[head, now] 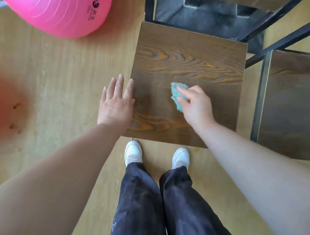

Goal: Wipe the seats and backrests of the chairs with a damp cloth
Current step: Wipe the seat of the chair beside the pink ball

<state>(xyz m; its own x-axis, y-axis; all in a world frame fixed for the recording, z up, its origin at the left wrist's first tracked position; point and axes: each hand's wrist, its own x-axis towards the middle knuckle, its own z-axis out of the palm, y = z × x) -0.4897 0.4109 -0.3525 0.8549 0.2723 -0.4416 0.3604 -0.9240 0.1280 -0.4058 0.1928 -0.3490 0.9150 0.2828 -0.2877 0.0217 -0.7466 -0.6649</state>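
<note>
Looking down, a standing person is pressing a crumpled teal cloth (178, 95) onto a square, dark wood-grain chair seat (184, 61), the right hand (195, 104) pinching it, partly hiding it. The left hand (116, 102) is lying flat, fingers spread, at the seat's left edge. A second chair (295, 104) is being cut off at right; a glossy pink ball (62, 9) is cropped above.

Head view: steep downward look, close over chair seat (184, 78).
</note>
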